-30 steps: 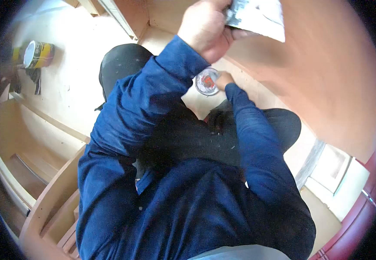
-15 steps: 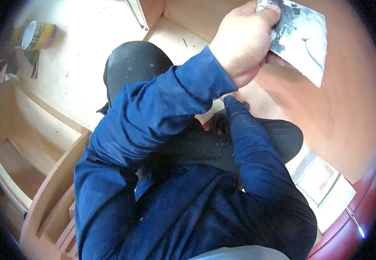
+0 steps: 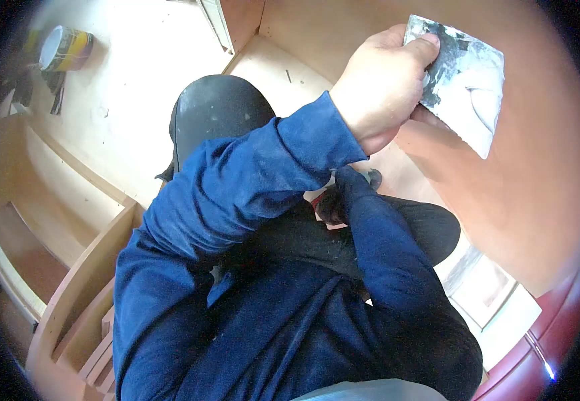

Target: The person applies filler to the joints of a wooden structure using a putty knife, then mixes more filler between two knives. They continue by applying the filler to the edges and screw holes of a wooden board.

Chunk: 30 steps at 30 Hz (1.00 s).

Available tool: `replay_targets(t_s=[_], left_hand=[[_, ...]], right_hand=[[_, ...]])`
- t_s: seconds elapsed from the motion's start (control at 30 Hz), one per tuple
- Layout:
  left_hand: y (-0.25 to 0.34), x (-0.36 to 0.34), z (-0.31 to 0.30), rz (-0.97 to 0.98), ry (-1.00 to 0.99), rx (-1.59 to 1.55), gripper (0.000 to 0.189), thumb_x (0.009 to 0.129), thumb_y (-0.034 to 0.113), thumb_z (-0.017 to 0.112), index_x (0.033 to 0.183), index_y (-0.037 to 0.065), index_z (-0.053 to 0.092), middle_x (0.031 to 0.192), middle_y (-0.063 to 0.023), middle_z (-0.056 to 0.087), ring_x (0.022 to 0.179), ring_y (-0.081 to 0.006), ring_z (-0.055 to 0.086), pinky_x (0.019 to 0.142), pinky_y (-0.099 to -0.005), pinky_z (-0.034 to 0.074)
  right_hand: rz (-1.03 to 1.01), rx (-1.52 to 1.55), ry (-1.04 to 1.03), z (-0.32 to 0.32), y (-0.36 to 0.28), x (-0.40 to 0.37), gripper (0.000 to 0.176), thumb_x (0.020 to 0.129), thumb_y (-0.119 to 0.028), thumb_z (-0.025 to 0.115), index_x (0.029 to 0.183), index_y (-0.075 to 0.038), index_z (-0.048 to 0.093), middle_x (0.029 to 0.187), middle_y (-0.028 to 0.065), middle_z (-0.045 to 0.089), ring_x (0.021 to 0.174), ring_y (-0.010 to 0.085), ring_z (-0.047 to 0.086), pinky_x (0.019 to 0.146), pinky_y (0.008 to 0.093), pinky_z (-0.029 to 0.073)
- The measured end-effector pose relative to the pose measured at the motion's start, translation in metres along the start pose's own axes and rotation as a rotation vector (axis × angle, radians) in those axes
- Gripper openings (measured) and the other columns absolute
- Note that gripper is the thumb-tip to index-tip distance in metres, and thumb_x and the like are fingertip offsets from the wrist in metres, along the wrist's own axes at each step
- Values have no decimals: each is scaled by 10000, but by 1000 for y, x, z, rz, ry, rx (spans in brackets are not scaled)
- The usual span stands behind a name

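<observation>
My left hand (image 3: 390, 83) is closed on a flat, square plate (image 3: 471, 90) at the upper right, thumb on its upper face and fingers beneath. The plate is smeared with white paste and dark stains, with a thick white ridge near its right side. My left forearm crosses in front of my body. My right arm, in a blue sleeve (image 3: 390, 234), reaches up to the middle, where the left sleeve hides nearly all of the right hand. Close by are a small dark grey curved object (image 3: 374, 178) and a dark shoe (image 3: 330, 206).
A yellow and dark tub (image 3: 67, 49) lies on the pale floor (image 3: 143, 40) at the upper left. Curved wooden compartments (image 3: 69, 307) stand at the lower left. A smooth brown panel (image 3: 503, 194) rises at right, near a white-framed piece (image 3: 487, 294) and a red surface (image 3: 570, 304).
My left hand and the plate sit slightly lower in view. The right sleeve's end has shifted a little left and down, and more of the grey object shows.
</observation>
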<state>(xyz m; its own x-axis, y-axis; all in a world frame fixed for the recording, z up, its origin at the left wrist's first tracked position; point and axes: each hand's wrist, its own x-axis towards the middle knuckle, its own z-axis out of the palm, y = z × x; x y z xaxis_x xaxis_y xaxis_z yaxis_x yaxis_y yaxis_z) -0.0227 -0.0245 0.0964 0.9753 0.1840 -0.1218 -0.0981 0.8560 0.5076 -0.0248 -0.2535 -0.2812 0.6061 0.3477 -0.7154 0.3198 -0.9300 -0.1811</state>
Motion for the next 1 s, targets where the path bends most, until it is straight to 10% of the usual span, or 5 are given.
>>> replay_targets(t_s=[0.7, 0.77, 0.83, 0.9, 1.0], left_hand=[[-7, 11, -12, 28, -18, -30, 268, 989, 179, 399, 1150, -11, 497, 928, -112, 650, 759, -212, 690, 551, -373, 612], [-10, 12, -15, 37, -9, 17, 263, 988, 173, 406, 1158, -7, 496, 945, -111, 648, 771, -215, 688, 576, -390, 614], [-7, 9, -15, 31, 6, 53, 274, 996, 182, 375, 1163, 5, 501, 980, -114, 647, 828, -223, 685, 638, -419, 617], [0, 4, -18, -13, 11, 94, 355, 1015, 204, 326, 1247, -12, 486, 1189, -173, 606, 1068, -282, 630, 899, -460, 543], [7, -1, -13, 69, 57, 52, 380, 1023, 256, 277, 1249, 15, 466, 1165, -162, 612, 1012, -310, 650, 832, -492, 569]], right_hand=[[-118, -149, -34, 8, 17, 19, 334, 744, -142, 612, 1068, -96, 682, 1088, 196, 663, 989, 342, 647, 871, 390, 497], [-202, 244, 250, 8, 30, 6, 399, 736, -32, 586, 1122, -79, 676, 1043, 162, 695, 945, 274, 674, 833, 361, 523], [-273, 1045, -81, -35, 23, -6, 494, 724, 91, 515, 1182, -37, 648, 1014, 115, 695, 935, 207, 665, 814, 327, 544], [-267, 1137, -66, -81, 16, -27, 570, 712, 143, 476, 1256, 7, 579, 1090, 113, 643, 958, 214, 642, 813, 347, 567], [-401, 1447, -44, -150, -2, -68, 654, 748, 104, 494, 1389, 10, 405, 1279, 184, 513, 1112, 342, 577, 852, 505, 563]])
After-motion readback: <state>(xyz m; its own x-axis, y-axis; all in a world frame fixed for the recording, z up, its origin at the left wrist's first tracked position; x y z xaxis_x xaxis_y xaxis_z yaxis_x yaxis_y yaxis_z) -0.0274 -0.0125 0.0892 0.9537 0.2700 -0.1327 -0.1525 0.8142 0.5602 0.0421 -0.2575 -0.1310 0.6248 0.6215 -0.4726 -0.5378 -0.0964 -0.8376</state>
